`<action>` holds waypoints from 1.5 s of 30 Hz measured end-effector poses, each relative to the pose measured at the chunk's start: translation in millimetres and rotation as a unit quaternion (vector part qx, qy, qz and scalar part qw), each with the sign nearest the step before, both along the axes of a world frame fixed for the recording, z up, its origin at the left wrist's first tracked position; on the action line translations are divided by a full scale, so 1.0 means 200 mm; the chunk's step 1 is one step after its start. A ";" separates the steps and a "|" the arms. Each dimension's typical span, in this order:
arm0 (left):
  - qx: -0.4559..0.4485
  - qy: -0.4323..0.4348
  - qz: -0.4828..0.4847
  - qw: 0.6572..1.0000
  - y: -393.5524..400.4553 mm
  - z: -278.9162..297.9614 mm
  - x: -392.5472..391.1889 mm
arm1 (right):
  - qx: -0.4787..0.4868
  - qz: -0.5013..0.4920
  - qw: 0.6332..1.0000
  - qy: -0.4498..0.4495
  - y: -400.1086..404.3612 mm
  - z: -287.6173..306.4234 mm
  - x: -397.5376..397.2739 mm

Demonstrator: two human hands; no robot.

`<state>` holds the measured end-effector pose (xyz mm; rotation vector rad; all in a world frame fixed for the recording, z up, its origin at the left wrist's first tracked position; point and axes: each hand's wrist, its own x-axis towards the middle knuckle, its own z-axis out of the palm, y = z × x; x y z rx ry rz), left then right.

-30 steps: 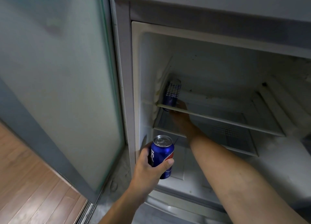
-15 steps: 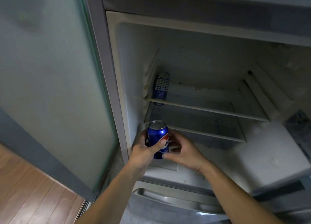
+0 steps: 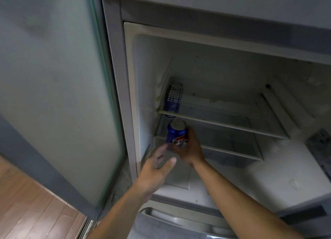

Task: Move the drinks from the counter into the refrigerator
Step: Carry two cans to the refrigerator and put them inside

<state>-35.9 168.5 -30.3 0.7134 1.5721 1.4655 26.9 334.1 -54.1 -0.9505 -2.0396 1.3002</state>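
Observation:
My right hand [image 3: 189, 150] grips a blue cola can [image 3: 176, 132] upright, at the left front of the open refrigerator [image 3: 223, 73], level with the lower glass shelf [image 3: 232, 151]. My left hand [image 3: 155, 168] hovers just below and left of the can with its fingers spread, holding nothing. A second blue can with a white dot pattern [image 3: 174, 99] stands at the left end of the upper glass shelf [image 3: 223, 125], against the inner wall.
A frosted glass door panel [image 3: 53, 86] stands to the left of the refrigerator. Wooden floor [image 3: 26, 203] shows at the lower left. The lower compartment's handle [image 3: 179, 220] sits below my arms. The fridge door's inner side [image 3: 318, 149] is at the right edge.
The cola can passed from my left hand to my right hand and moved up and in toward the lower shelf. My left hand let go and opened.

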 end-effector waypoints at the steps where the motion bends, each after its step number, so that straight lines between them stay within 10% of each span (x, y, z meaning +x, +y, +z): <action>1: -0.003 0.003 -0.003 1.000 -0.02 -0.02 0.01 | 0.001 -0.001 1.000 0.004 0.01 -0.01 -0.03; 25: -0.039 0.003 0.142 0.989 -0.19 -0.25 0.01 | 0.044 -0.118 0.992 0.010 0.09 0.02 -0.28; 38: -0.068 0.113 -0.002 0.991 -0.11 -0.61 0.36 | -0.086 -0.247 0.964 0.043 -0.43 -0.18 0.85; 45: -0.125 0.140 -0.180 0.966 -0.21 -0.76 0.98 | -0.125 -0.468 0.874 0.033 -0.93 -0.40 1.82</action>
